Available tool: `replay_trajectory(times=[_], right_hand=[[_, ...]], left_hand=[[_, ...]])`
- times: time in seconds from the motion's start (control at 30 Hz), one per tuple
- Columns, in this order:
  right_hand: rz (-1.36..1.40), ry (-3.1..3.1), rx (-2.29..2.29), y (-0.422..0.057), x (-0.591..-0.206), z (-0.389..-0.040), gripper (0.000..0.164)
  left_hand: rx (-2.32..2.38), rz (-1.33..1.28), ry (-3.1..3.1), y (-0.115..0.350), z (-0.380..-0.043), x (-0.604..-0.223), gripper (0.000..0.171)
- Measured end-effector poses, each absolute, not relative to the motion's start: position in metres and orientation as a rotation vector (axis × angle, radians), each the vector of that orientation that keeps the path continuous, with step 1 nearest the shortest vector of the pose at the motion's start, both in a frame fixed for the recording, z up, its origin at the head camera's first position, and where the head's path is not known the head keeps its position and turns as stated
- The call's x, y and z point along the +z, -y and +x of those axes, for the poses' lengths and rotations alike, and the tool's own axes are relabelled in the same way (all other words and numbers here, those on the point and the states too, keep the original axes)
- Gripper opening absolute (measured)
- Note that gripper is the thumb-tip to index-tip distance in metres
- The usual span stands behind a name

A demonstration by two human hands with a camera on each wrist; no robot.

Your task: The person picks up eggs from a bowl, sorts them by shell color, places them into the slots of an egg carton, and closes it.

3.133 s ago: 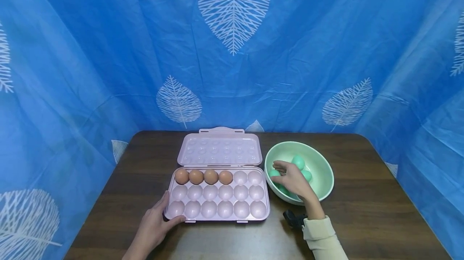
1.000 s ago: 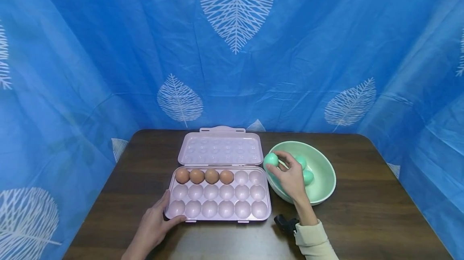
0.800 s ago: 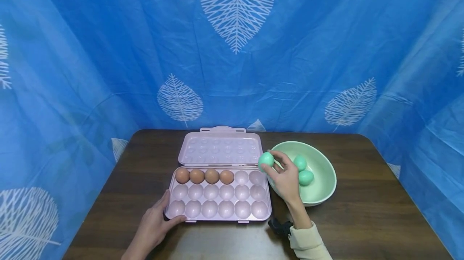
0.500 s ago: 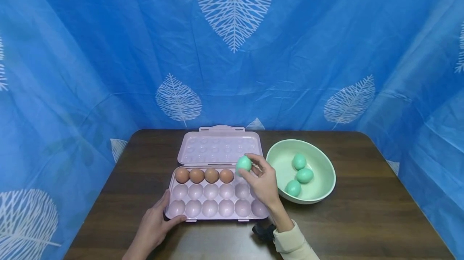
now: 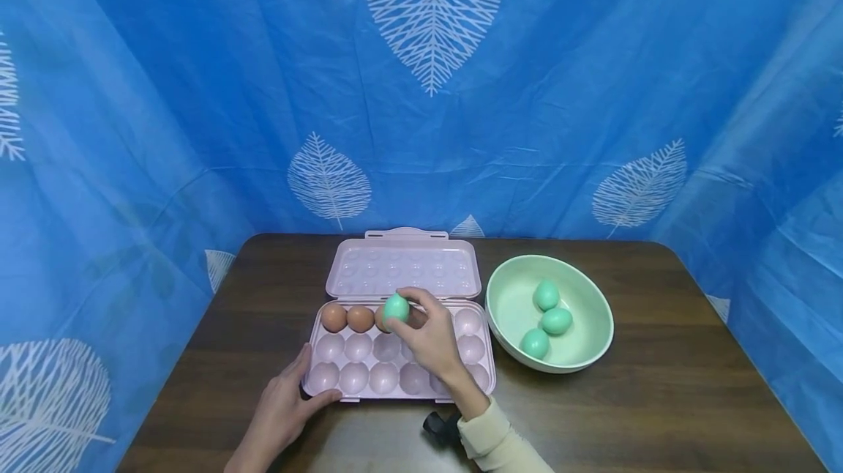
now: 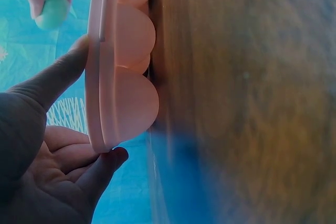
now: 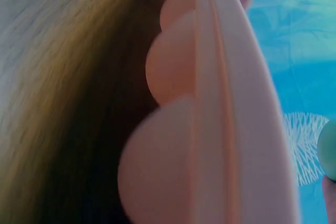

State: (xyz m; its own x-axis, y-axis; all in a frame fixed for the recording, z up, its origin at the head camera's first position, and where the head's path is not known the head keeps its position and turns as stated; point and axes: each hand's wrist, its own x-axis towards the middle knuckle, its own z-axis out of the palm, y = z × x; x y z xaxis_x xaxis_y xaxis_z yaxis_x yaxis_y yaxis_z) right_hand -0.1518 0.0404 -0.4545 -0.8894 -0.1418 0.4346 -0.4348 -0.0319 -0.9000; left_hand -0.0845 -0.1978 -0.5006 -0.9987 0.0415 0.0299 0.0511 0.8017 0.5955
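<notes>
My right hand (image 5: 431, 337) pinches a green egg (image 5: 395, 308) between thumb and fingers. It hovers above the back row of a pale pink egg box (image 5: 384, 378), where brown eggs (image 5: 334, 318) sit in the left cups; the hand hides part of that row. At the box's front left corner, my left hand (image 5: 279, 403) grips the edge. In the left wrist view its thumb (image 6: 58, 74) lies on the front rim and the fingers reach round the corner. The green egg (image 7: 328, 150) shows at the right edge of the right wrist view.
To the right of the box stands a light green bowl (image 5: 589, 334) with 3 green eggs (image 5: 556, 321) in it. The box's lid (image 5: 404, 272) lies folded back behind it. A blue leaf-print cloth (image 5: 527, 92) hangs beyond the wooden table (image 5: 658, 385).
My right hand has picked a green egg out of the bowl and carried it left over the back row of the box. The left hand stays at its corner.
</notes>
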Motion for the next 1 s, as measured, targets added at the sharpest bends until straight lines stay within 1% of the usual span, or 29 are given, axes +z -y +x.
replay_trajectory(times=[0.2, 0.3, 0.6, 0.87, 1.0], right_hand=[[0.643, 2.074, 2.032, -0.02, -0.475, -0.162, 0.039], [0.651, 2.109, 1.961, -0.01, -0.485, -0.167, 0.038], [0.847, 2.211, 1.662, 0.014, -0.5, -0.169, 0.037], [0.882, 2.284, 1.642, 0.034, -0.509, -0.165, 0.045], [0.884, 2.295, 1.583, 0.043, -0.516, -0.166, 0.043]], left_hand=[[-0.974, -0.078, 2.975, 0.196, -0.085, -0.5, 0.101], [-0.976, -0.09, 2.957, 0.196, -0.084, -0.501, 0.099], [-0.986, -0.09, 2.945, 0.196, -0.083, -0.502, 0.097], [-0.961, -0.107, 2.909, 0.196, -0.083, -0.506, 0.095], [-0.952, -0.123, 2.88, 0.197, -0.083, -0.509, 0.093]])
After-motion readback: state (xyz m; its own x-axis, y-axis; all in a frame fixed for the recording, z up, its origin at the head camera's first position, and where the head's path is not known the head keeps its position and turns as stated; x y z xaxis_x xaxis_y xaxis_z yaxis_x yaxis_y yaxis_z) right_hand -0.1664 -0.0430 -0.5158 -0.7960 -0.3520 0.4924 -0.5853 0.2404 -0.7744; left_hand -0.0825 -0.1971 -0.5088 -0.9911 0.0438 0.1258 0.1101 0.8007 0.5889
